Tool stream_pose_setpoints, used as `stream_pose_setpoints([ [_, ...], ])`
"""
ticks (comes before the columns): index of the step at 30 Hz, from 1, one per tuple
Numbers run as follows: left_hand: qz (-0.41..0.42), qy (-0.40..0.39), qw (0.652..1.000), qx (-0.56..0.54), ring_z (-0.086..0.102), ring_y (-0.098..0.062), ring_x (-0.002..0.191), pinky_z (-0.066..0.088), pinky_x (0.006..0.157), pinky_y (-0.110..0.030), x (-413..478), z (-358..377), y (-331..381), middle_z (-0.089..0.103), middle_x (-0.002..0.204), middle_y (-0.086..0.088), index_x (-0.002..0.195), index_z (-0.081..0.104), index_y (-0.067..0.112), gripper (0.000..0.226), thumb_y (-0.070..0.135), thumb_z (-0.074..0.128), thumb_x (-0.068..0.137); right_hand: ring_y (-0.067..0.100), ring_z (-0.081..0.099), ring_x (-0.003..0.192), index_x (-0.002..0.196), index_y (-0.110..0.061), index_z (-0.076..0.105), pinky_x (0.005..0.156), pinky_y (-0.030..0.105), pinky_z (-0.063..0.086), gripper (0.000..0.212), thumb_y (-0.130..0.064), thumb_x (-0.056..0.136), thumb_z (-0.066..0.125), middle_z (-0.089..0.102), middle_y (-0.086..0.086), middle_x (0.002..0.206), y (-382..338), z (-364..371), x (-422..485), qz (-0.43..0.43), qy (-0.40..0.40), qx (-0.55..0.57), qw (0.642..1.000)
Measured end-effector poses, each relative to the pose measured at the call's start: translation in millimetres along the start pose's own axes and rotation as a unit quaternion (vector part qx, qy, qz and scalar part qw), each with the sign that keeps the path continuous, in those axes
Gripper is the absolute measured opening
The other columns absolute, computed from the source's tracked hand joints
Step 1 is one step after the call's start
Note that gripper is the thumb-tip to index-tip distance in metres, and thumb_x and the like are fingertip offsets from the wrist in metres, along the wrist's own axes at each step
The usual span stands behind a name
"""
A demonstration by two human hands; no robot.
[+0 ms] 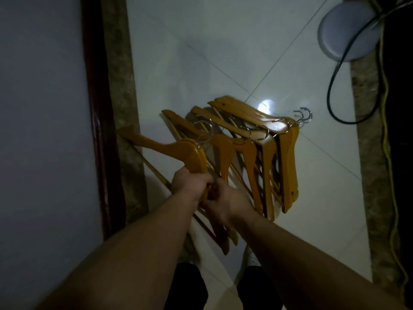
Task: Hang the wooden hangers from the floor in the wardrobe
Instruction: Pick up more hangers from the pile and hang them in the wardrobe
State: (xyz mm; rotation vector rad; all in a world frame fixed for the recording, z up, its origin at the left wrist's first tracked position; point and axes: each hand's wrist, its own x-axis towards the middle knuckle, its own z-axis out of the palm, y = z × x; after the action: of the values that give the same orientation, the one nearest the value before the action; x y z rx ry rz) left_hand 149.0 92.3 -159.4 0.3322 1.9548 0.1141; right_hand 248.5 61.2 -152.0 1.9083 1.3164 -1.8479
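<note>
Several orange wooden hangers [263, 157] with metal hooks lie fanned out on the white tiled floor [223, 52]. I hold a small bunch of wooden hangers [178, 151] above the floor, at the left of the pile. My left hand [190, 184] grips the bunch at its right arm, just below the hook. My right hand [225, 202] closes on the same bunch right beside the left. The lower ends of the held hangers are hidden behind my forearms.
A dark wooden frame [98, 130] and a pale panel [40, 108] run along the left. A round grey disc [348, 30], a black cable [335, 86] and a yellow cable [386, 153] lie at the right. My legs and a white shoe [252, 260] are below.
</note>
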Motion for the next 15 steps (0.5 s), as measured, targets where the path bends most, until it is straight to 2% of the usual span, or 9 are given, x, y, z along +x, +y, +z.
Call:
stream_pose_setpoints([
  [3,-0.001,-0.006,0.999,-0.045,0.066,-0.034,0.099,0.057,0.085,-0.053,-31.9,-11.6,10.2,0.069,0.106,-0.01,0.11,0.06,0.014,0.043,0.018,0.08,0.072,0.018,0.063,0.106,0.13,-0.025,0.047,0.088,0.033,0.053,0.05,-0.043,0.088,0.068,0.064,-0.002,0.115,-16.8,-7.7,-25.1,-0.012,0.029,-0.028,0.999],
  [6,0.001,-0.025,0.997,-0.071,0.064,-0.033,0.103,0.054,0.093,-0.053,-62.3,-26.6,22.1,0.068,0.108,-0.01,0.109,0.059,0.014,0.04,0.015,0.079,0.075,0.017,0.063,0.1,0.129,-0.025,0.048,0.088,0.037,0.057,0.047,-0.034,0.088,0.07,0.063,-0.002,0.11,-32.9,-17.8,-49.6,-0.013,0.033,-0.055,0.998],
  [8,0.009,-0.024,0.997,-0.068,0.062,-0.031,0.106,0.05,0.099,-0.052,-82.3,-36.1,30.8,0.068,0.11,-0.009,0.11,0.06,0.015,0.039,0.015,0.079,0.076,0.016,0.063,0.098,0.132,-0.023,0.046,0.086,0.035,0.057,0.045,-0.024,0.092,0.066,0.062,-0.002,0.107,-41.7,-24.7,-66.4,-0.008,0.022,-0.068,0.997],
  [11,0.037,-0.016,0.999,-0.037,0.063,-0.029,0.102,0.05,0.097,-0.05,-114.3,-50.8,45.6,0.069,0.106,-0.007,0.11,0.063,0.017,0.041,0.02,0.08,0.072,0.016,0.062,0.097,0.132,-0.02,0.045,0.084,0.032,0.057,0.043,-0.017,0.093,0.063,0.059,-0.003,0.103,-55.8,-31.2,-95.3,-0.015,0.028,-0.058,0.998],
  [13,0.059,-0.021,0.998,-0.025,0.063,-0.027,0.101,0.051,0.095,-0.049,-136.6,-61.4,55.3,0.069,0.104,-0.006,0.109,0.063,0.017,0.042,0.021,0.08,0.071,0.015,0.063,0.093,0.133,-0.019,0.043,0.079,0.03,0.057,0.047,-0.013,0.091,0.064,0.06,-0.003,0.101,-65.7,-36.9,-114.4,-0.022,0.038,-0.052,0.998],
  [15,0.08,-0.033,0.996,-0.023,0.064,-0.027,0.1,0.052,0.095,-0.048,-156.7,-72.9,65.2,0.069,0.102,-0.005,0.105,0.064,0.016,0.04,0.021,0.082,0.069,0.013,0.06,0.089,0.135,-0.018,0.039,0.067,0.024,0.052,0.052,-0.009,0.091,0.064,0.056,-0.006,0.096,-75.8,-46.0,-132.0,-0.036,0.045,-0.048,0.997],
])
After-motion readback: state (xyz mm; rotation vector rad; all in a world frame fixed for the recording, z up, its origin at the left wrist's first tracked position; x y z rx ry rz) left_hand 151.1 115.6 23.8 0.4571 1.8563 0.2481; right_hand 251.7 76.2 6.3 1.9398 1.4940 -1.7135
